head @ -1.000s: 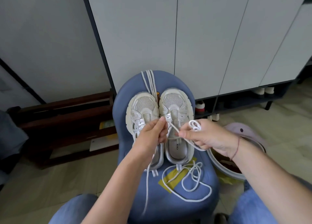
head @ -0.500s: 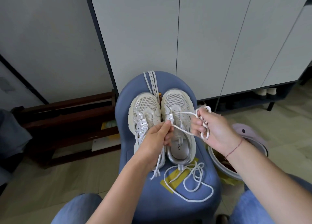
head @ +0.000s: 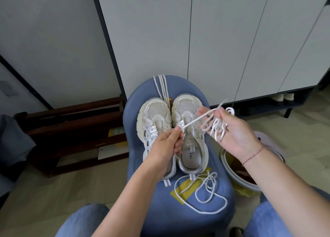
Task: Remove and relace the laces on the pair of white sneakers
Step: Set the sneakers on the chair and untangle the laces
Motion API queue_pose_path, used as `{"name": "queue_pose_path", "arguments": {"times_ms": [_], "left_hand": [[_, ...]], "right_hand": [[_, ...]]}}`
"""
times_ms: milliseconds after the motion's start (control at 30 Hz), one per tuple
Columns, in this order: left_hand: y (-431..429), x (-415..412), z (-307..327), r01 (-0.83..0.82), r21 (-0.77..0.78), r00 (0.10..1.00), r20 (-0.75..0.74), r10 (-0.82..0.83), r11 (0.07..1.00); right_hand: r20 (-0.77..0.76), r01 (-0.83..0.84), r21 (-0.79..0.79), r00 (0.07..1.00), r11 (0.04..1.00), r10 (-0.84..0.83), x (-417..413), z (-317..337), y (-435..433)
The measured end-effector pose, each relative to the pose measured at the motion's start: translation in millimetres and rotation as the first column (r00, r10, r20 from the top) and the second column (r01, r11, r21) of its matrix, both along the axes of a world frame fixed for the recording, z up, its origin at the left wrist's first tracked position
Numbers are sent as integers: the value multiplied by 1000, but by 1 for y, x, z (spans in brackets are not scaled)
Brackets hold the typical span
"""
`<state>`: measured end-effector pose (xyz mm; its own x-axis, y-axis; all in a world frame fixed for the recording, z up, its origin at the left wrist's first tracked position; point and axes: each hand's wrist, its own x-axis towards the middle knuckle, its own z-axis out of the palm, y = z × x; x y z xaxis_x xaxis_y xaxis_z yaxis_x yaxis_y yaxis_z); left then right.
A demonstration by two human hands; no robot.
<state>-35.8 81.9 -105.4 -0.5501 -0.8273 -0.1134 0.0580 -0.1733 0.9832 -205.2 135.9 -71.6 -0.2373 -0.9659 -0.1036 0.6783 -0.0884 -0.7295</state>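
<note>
Head view: the round white lace (head: pixel 193 121), likely light, limp and quick to tangle, runs taut above the 2 mesh-toed white sneakers (head: pixel 185 108). It is best held near a tip. The left hand (head: pixel 166 147) pinches it and the right hand (head: pixel 235 135) grips bunched loops, over a padded blue stool (head: pixel 178 219).

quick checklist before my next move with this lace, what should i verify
1. Lace end pinched in the left hand: ok.
2. Slack gathered on the right hand: not ok, the coils round the fingers look jumbled.
3. Strand between the hands free of knots: ok.
4. Eyelets of the sneaker with the printed insole clear: cannot tell, the hands cover part.
5. Second lace lying on the stool, away from the hands: ok.
</note>
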Motion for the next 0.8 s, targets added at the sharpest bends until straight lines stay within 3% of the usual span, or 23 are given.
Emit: {"name": "queue_pose_path", "arguments": {"times_ms": [67, 100, 167, 233, 300, 367, 400, 467, 533, 667, 733, 800], "left_hand": [[0, -1, 0, 4, 0, 1000, -1, -4, 1000], [1, -1, 0, 2, 6, 1000, -2, -2, 1000], [0, -1, 0, -5, 15, 1000, 3, 5, 1000], [0, -2, 0, -4, 16, 1000, 6, 4, 1000], [2, -4, 0, 7, 16, 1000, 6, -7, 1000], [4, -5, 0, 26, -11, 1000, 15, -26, 1000], [5, -5, 1, 26, -25, 1000, 16, -25, 999], [6, -5, -1, 12, -28, 999, 30, -11, 1000], [10, -4, -6, 10, -27, 998, 64, -8, 1000], [33, -8, -24, 53, 17, 985, 166, -55, 998], [49, -10, -39, 92, 18, 971, 221, -94, 996], [65, -11, -57, 154, -59, 933, 336, -126, 986]], "right_hand": [[125, -12, 19, 992, 1000, 10, 4, -1, 0], [47, -2, 69, 999, 998, -2, 5, -2, 0], [-270, 19, 145, 963, 989, 21, 10, -6, 0], [-546, -58, 161, 827, 985, 138, 12, -14, 0], [-725, -169, 187, 641, 968, 252, 16, -18, 1], [-809, -168, 194, 529, 967, 254, 18, -22, 2], [-821, -124, 186, 525, 975, 224, 19, -22, 2], [-811, -14, 186, 563, 983, 161, 17, -22, 3], [-728, 42, 189, 676, 981, 111, 12, -21, 8], [-351, 73, 263, 936, 962, 25, 2, -35, 30], [-233, 95, 341, 972, 935, -14, -2, -53, 44], [-218, 127, 395, 975, 910, -41, -4, -74, 59]]}}
